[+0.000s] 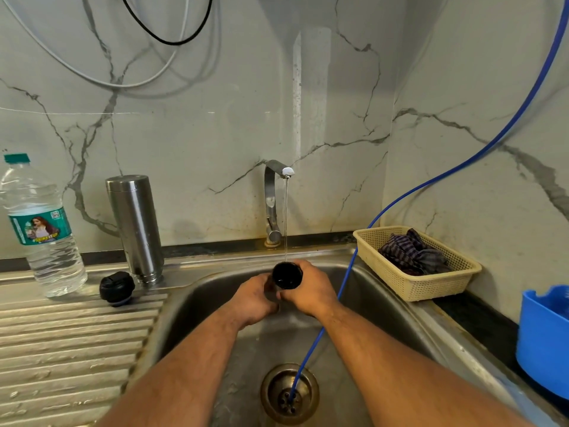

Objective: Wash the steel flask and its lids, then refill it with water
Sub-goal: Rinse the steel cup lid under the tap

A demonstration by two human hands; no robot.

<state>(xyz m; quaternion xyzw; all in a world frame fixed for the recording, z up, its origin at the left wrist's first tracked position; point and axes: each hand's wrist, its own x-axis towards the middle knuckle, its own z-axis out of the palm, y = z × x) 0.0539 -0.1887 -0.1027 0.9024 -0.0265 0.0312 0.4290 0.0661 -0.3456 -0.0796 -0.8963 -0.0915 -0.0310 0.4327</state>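
Nearest, at 6 o'clock, two bare forearms enter from the bottom edge, cut off above the elbows. Between them lies the sink point(197, 303) drain point(289, 394), where a thin blue tube point(345, 285) ends in one of its holes. The tube climbs toward 2 o'clock and leaves the frame at the top right.

At the centre, the left hand point(254, 298) and right hand point(311, 289) meet around a dark cup lid point(287, 275) held over the basin, its open mouth turned up toward the camera. The right hand's fingers curl round its side. The left hand's fingers are mostly hidden behind the lid, so their grip is hard to read. The lid's outer wall is almost wholly covered, and the inside shows only as black.

A water stream point(286, 217) falls into it from the faucet point(272, 204) at 12 o'clock.

At 9 o'clock, on the ribbed drainboard point(61, 334), sit a black stopper point(117, 288) and, just behind it, the steel flask point(137, 229), standing threaded neck down. A plastic water bottle point(43, 235) stands farther left.

At 3 o'clock a cream basket point(412, 285) holds a crumpled striped cloth point(412, 251). A blue container point(542, 340) is cut off by the right edge.

Cables point(166, 41) loop on the marble wall at 11 o'clock.
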